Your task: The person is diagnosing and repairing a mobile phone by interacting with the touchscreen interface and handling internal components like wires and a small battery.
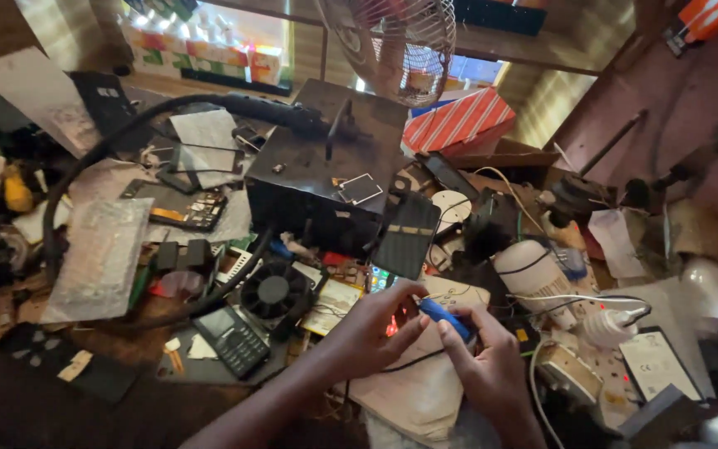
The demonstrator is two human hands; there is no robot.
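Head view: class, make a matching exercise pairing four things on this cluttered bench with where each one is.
Things:
1. blue tool
2. small fan
3. keypad phone
4. striped box

Places:
A. behind the black box, right of it
B. held in the right hand
C. just below the small fan, to its left
D. left of the left hand, in front of the black box

Pairs: 1-B, 2-D, 3-C, 4-A

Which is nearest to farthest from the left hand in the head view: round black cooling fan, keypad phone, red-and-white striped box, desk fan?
From the left hand:
1. Round black cooling fan, just to its left on the bench.
2. Keypad phone, further left, lying flat below the cooling fan.
3. Red-and-white striped box, well beyond, up and right, behind the black box.
4. Desk fan, farthest, at the top edge.
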